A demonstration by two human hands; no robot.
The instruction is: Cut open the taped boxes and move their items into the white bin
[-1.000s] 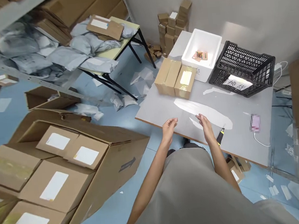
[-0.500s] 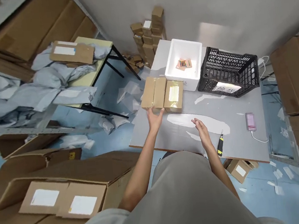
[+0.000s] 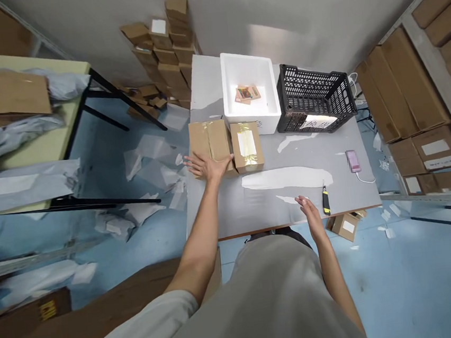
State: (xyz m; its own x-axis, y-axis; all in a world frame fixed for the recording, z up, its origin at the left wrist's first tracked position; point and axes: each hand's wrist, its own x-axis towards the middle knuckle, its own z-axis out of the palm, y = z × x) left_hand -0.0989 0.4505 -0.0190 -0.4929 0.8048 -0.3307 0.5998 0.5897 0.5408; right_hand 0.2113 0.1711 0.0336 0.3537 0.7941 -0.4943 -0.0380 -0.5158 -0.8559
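Observation:
My left hand lies with spread fingers against the near side of a taped cardboard box; whether it presses or only touches, I cannot tell. Directly right of that box sits a smaller cardboard box with a white label and shiny tape. Above the table's front edge, my right hand hovers with nothing in it, fingers stretched out. A black and yellow utility knife lies just right of it, blade pointing away from me.
Behind the boxes stand a white foam box holding a few small cards and a black plastic crate. A phone on a cable lies at the right. Stacked cartons rise beyond the grey table; a yellowish table holds grey parcels.
My view has turned to the right. My left hand has spread its fingers wider along the taped box's near side. My right hand has stayed low and empty near the knife.

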